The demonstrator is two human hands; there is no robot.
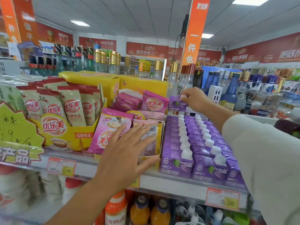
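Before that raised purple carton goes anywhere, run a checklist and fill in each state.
1. Grip: the right hand pinches the white cap of the held carton: ok.
2. Held carton roughly upright: ok.
3. Left hand free to help: open, fingers spread in front of the pink sachets, holding nothing: ok.
4. Shelf cartons standing in straight rows, caps up: ok.
5. Free slot at the back of the rows, below the held carton: hidden by carton and hand: cannot tell.
6. Pink sachets tidy: they lean unevenly and one shows its barcode side: not ok.
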